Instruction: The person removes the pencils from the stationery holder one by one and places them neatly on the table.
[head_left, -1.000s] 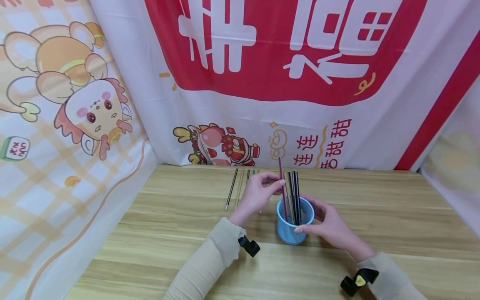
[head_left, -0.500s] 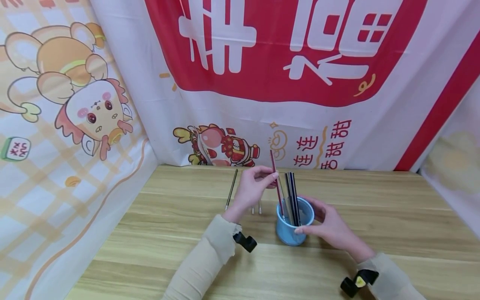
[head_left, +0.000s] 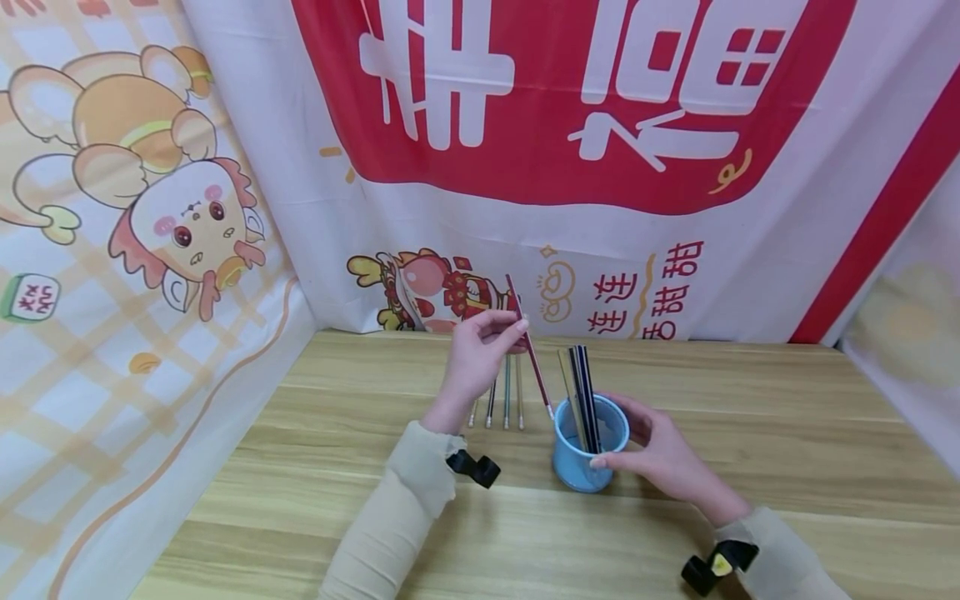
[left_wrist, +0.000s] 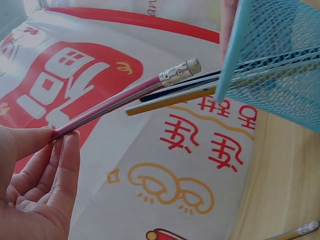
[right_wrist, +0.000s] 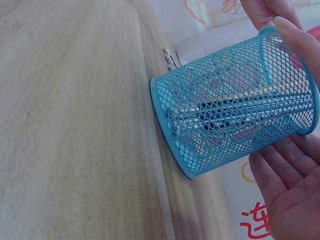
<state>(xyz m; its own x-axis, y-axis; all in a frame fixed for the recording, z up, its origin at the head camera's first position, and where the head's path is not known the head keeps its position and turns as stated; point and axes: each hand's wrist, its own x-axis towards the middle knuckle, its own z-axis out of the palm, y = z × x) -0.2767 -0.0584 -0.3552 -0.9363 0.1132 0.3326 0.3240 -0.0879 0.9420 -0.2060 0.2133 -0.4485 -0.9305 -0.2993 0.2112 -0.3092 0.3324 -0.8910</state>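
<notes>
My left hand pinches a red pencil between thumb and fingertips. The pencil slants with its eraser end down, right at the left rim of the blue mesh pen holder. In the left wrist view, the silver ferrule and worn eraser point toward the holder. My right hand holds the holder from the right, thumb at the near rim and fingers behind; the right wrist view shows its mesh wall between thumb and fingers. Several dark pencils and a natural-wood one lean inside.
Several pencils lie side by side on the wooden table left of the holder, eraser ends toward me, partly hidden by my left hand. A printed white and red cloth hangs behind the table's back edge; another printed cloth borders the left.
My left hand has moved left and up with the red pencil, whose lower end has come from inside the holder to its left rim. My right hand and the holder stay put.
</notes>
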